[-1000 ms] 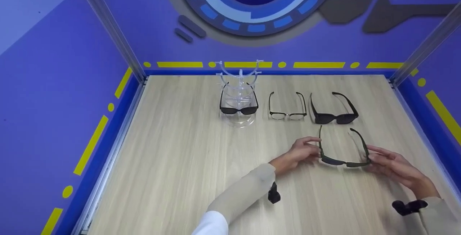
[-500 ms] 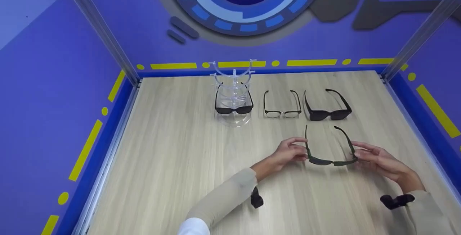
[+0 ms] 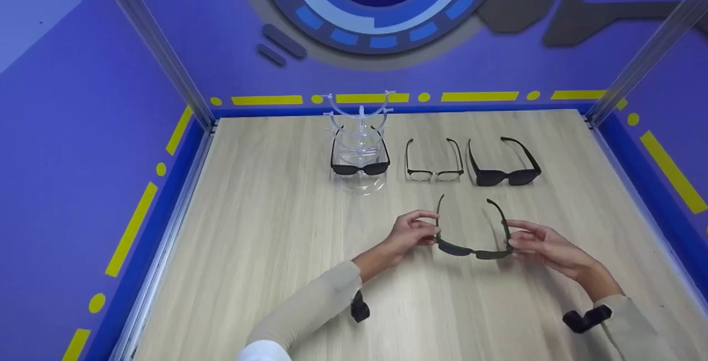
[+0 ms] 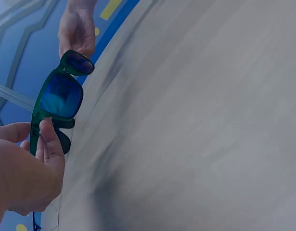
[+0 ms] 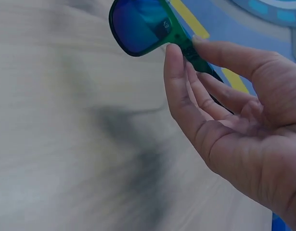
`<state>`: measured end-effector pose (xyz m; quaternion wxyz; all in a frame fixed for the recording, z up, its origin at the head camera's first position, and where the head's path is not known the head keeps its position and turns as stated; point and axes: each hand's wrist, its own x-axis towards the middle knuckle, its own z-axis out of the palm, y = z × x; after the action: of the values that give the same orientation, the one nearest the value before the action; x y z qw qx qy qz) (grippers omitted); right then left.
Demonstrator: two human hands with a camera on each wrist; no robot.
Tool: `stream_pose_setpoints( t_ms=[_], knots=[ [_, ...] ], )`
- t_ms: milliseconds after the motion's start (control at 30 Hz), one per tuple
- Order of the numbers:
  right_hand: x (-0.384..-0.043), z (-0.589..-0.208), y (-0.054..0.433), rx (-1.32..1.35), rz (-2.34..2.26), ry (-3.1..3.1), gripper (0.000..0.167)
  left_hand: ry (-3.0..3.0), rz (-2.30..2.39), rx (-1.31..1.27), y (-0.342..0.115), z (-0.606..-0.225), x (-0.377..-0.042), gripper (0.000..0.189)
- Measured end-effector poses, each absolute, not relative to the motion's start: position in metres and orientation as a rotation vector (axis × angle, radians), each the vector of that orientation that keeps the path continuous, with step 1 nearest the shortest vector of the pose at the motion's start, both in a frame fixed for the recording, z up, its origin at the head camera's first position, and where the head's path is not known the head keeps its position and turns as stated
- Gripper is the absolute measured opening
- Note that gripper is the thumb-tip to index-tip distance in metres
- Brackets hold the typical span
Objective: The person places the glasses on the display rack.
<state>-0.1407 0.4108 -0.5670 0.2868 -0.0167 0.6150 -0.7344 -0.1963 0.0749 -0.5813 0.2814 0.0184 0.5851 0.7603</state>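
Observation:
Green-framed sunglasses (image 3: 454, 249) with blue mirrored lenses are held above the table, their temples unfolded and pointing away. My left hand (image 3: 406, 234) pinches the left temple near its hinge; the left wrist view shows that hand (image 4: 30, 168) with thumb and fingers on the green frame (image 4: 42, 103). On the other side my right hand (image 3: 550, 247) pinches the right temple by the hinge, as the right wrist view also shows with the thumb and fingertips of that hand (image 5: 234, 101) on the sunglasses' frame (image 5: 179, 36).
A clear tiered eyewear stand (image 3: 360, 153) stands at the back, with black sunglasses (image 3: 360, 169) low on it. To its right lie clear-lens eyeglasses (image 3: 435, 174) and thick black sunglasses (image 3: 508, 177) on the wooden table (image 3: 265, 212). Purple-blue walls (image 3: 182, 73) enclose three sides.
Both hands have carried the green sunglasses leftward across the table, keeping their grip on both temples. The other eyewear and the stand have stayed in place; the head view shifted slightly at first.

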Motion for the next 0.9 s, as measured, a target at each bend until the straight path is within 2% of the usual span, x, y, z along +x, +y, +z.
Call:
stream_pose_setpoints(
  t_ms=[300,533,900],
  knots=[
    [-0.150,-0.563,0.375,0.024,-1.899,1.733,0.057,1.594,2.044,0.031,0.039,-0.580,-0.197,0.038],
    [-0.160,-0.561,0.339,0.050,-1.928,1.756,0.060,1.625,2.064,0.005,0.002,-0.574,-0.198,0.032],
    [-0.158,-0.559,0.302,0.032,-1.985,1.666,0.056,1.640,2.054,0.044,-0.040,-0.573,-0.191,0.045]
  ],
)
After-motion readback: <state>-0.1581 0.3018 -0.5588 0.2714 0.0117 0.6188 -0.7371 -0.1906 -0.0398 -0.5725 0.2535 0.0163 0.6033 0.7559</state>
